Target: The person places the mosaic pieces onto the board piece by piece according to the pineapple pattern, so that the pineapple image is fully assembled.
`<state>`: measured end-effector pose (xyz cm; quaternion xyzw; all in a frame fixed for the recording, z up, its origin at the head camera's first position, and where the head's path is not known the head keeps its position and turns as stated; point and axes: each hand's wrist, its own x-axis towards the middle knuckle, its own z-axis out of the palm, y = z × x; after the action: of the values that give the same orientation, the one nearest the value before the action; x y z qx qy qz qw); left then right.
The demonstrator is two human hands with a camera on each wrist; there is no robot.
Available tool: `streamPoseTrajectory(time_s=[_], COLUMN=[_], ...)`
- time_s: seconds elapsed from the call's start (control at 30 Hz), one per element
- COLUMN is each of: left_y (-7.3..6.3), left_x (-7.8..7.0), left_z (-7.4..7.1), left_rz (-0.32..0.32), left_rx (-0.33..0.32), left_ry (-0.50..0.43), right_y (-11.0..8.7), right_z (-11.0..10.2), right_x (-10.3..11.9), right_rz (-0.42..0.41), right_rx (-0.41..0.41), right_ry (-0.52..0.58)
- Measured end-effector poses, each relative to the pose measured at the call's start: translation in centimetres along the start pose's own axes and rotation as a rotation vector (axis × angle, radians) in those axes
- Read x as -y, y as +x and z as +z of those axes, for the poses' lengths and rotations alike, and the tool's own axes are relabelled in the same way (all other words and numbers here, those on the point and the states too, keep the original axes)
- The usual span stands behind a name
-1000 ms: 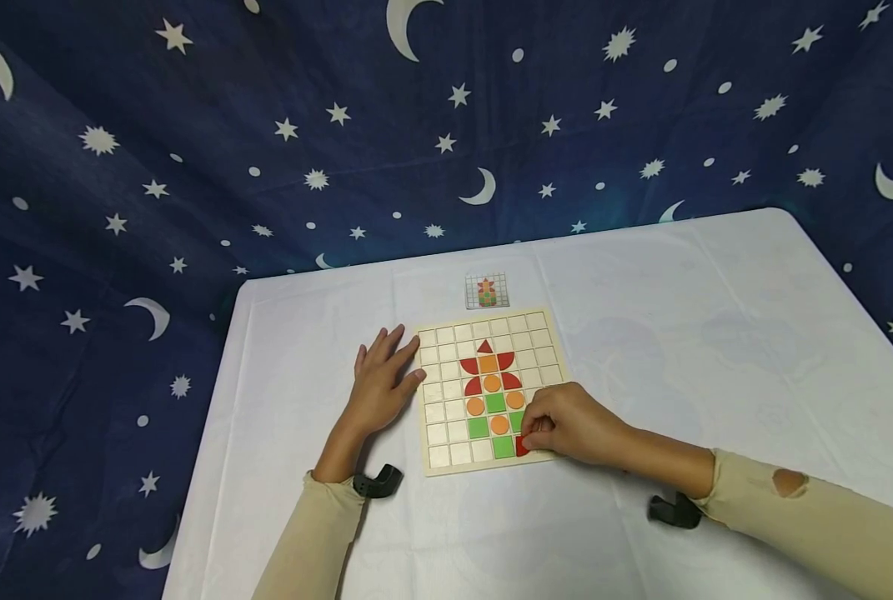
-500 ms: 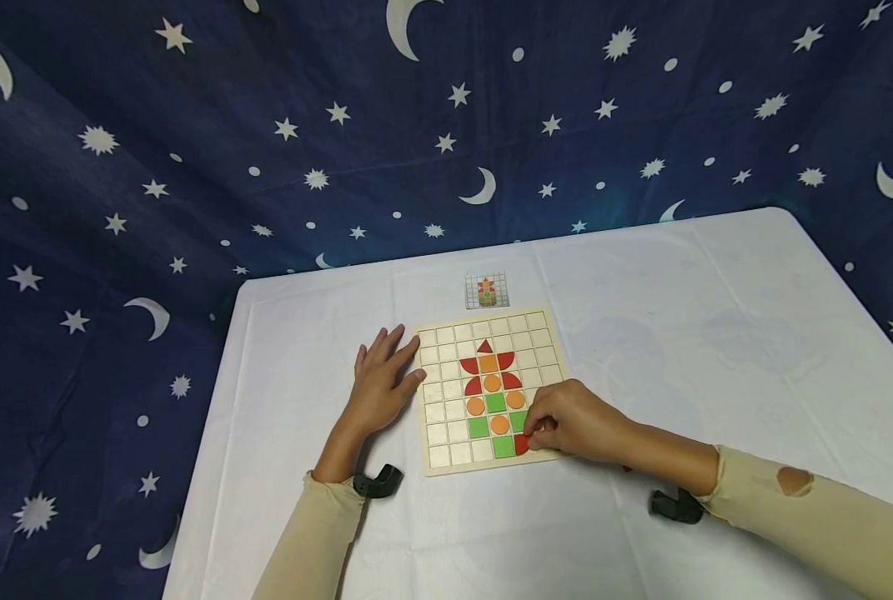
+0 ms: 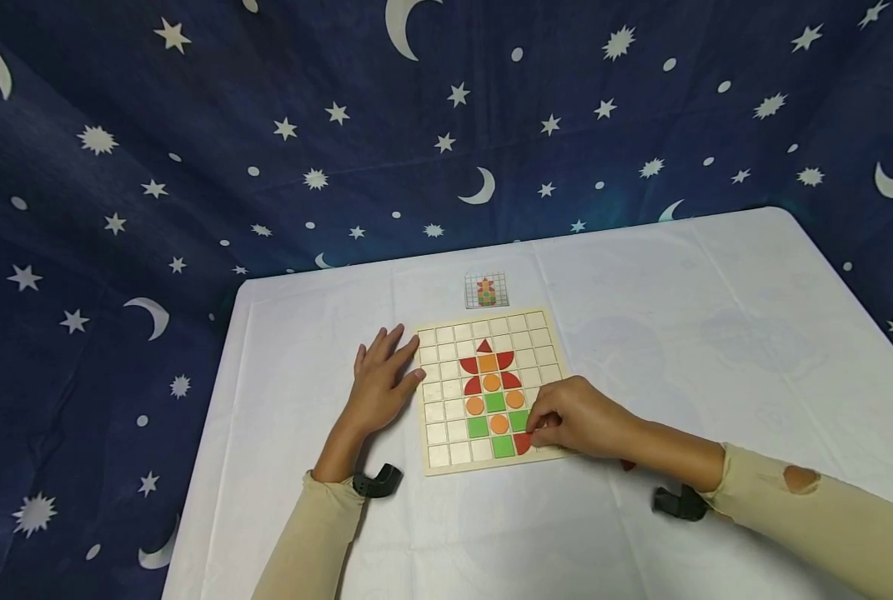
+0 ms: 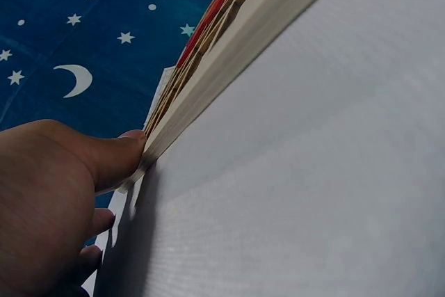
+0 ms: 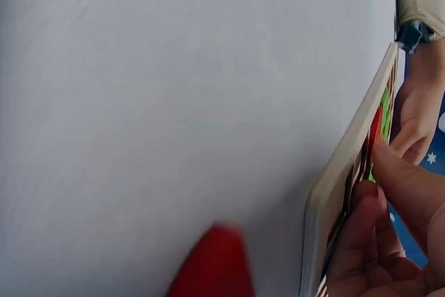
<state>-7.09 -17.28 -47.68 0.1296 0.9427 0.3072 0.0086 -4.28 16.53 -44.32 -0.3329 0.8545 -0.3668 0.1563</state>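
Observation:
A wooden grid board (image 3: 446, 458) lies on the table, bearing a figure of red, orange and green flat pieces. My left hand (image 3: 378, 392) rests at its left edge, fingers spread, with the thumb (image 4: 125, 154) touching the rim. In the bottom row, a red quarter-circle piece (image 3: 522, 443) lies right of a green square (image 3: 504, 447). My right hand (image 3: 584, 421) has curled thumb and forefinger pinched at the red piece's right side, hiding part of it. In the right wrist view, the thumb (image 5: 400, 179) touches near that red piece (image 5: 376, 124).
Behind the board lies a small pattern card (image 3: 487, 291) showing a similar figure on a grid. Another red piece (image 3: 628, 465) lies on the white table (image 3: 491, 533) beneath the right wrist, blurred in the right wrist view. A dark starry cloth (image 3: 416, 125) hangs behind.
My right hand has shifted slightly right, showing more of the red quarter-circle, whose curved side now faces lower right. The loose red piece under the wrist shows more. My left hand stays still.

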Motion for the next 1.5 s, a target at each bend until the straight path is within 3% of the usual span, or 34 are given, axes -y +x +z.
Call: streamPoseTrajectory(time_s=[0.2,0.47,0.73,0.93,1.13,1.23,1.5], left_y=[0.1,0.1,0.0,0.0,0.1,0.1,0.0], left_x=[-0.1,0.1,0.3,0.2,0.3,0.3,0.2], left_z=[0.1,0.1,0.1,0.1,0.2,0.2,0.2], left_rz=[0.004,-0.003,-0.007,-0.002,-0.001,-0.001,-0.002], left_rx=[0.003,0.006,0.009,0.004,0.002,0.002,-0.002], left_ry=[-0.005,0.007,0.009,0.007,0.006,0.007,0.013], right_y=[-1.6,-5.0,-6.3,-6.5,-6.1,-5.7,-3.8], right_z=[-3.2,-6.4,-6.5,-6.2,-6.0,-6.0,-5.9], right_x=[-1.8,-5.2,-5.8,-5.5,-6.2,-6.7,-6.5], right_rz=[0.000,-0.020,-0.158,-0.177,-0.252,-0.216,0.031], right_rx=[0.085,0.240,0.193,0.158,0.118,0.117,0.079], right_ry=[0.017,-0.067,-0.148,-0.162,-0.163,-0.163,-0.120])
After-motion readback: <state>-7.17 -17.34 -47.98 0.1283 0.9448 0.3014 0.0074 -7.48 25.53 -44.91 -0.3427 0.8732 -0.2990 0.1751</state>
